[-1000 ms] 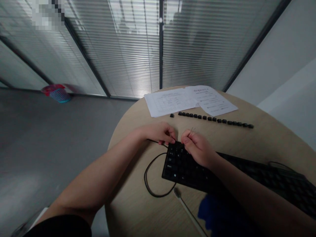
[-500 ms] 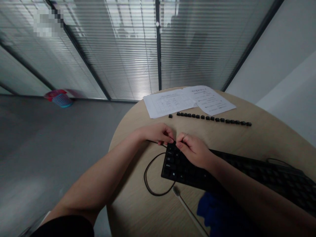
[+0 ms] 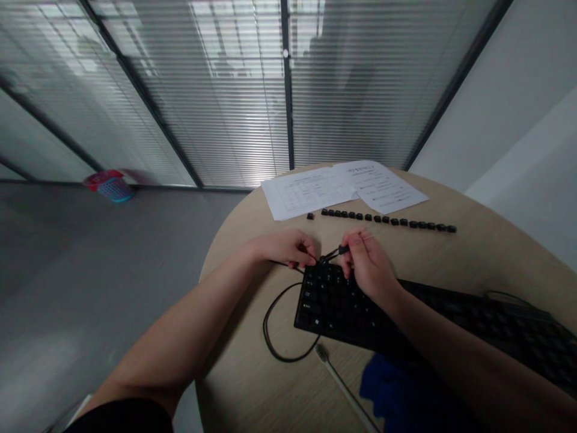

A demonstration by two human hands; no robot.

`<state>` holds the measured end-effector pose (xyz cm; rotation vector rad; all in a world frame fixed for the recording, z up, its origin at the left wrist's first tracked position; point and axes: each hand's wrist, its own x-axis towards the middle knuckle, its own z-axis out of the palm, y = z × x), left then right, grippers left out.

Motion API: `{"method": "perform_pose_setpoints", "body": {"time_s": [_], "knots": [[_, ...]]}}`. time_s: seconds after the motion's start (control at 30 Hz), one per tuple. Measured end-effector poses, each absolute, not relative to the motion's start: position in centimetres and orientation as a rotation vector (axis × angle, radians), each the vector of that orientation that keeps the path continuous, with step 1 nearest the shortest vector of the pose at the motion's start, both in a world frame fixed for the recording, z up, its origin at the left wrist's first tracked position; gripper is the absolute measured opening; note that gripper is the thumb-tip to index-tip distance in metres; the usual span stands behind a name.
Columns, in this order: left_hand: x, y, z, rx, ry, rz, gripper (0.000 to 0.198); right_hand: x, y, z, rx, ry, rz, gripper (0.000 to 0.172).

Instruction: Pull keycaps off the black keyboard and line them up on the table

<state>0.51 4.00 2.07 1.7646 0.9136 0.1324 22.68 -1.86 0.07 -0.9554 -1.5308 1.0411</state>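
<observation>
A black keyboard (image 3: 342,300) lies at an angle on the round wooden table. My right hand (image 3: 367,258) is closed around the dark handle of a keycap puller (image 3: 332,254), over the keyboard's upper left part. The puller's thin prongs reach left to a small dark piece, possibly a keycap, at the keyboard's far left corner. Beside that corner my left hand (image 3: 300,248) has its thumb and fingers pinched together, close to the puller's tip. What they grip is too small to make out. Beyond the hands, loose black keycaps (image 3: 385,219) stand in a long row.
Printed papers (image 3: 311,191) rest at the table's far edge. A single keycap (image 3: 310,216) sits left of the row. A black cable (image 3: 267,328) loops by the keyboard; a toothbrush (image 3: 340,382) and blue cloth (image 3: 383,385) lie nearer. A basket (image 3: 115,187) stands on the floor.
My right hand has moved right and slightly up, away from my left hand, and the keycap puller now shows between them. The left hand stays at the keyboard's corner.
</observation>
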Motion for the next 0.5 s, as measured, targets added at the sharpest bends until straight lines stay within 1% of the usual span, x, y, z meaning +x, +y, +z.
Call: {"method": "perform_pose_setpoints", "body": {"time_s": [0.07,0.13,0.23,0.3,0.37,0.5], "knots": [[0.3,4.1,2.2,1.76,0.867,0.165,0.019,22.7,-1.9,0.1,-0.953,-1.565,1.052,0.035],[-0.1,4.3,2.4,1.744,0.794,0.22,0.026,22.7,-2.0,0.1,-0.952,-1.574,1.048,0.031],[-0.5,4.4,2.7,1.683,0.722,0.301,0.038,22.7,-1.9,0.0,-0.929,-1.516,1.053,0.026],[-0.6,4.3,2.7,1.637,0.706,0.319,0.041,22.7,-1.8,0.1,-0.905,-1.462,1.079,0.024],[-0.5,4.2,2.6,1.612,0.703,0.32,0.04,22.6,-1.7,0.1,-0.88,-1.438,1.104,0.024],[-0.2,4.1,2.4,1.618,0.75,0.328,0.031,22.6,-2.0,0.1,-0.842,-1.46,1.099,0.025]]}}
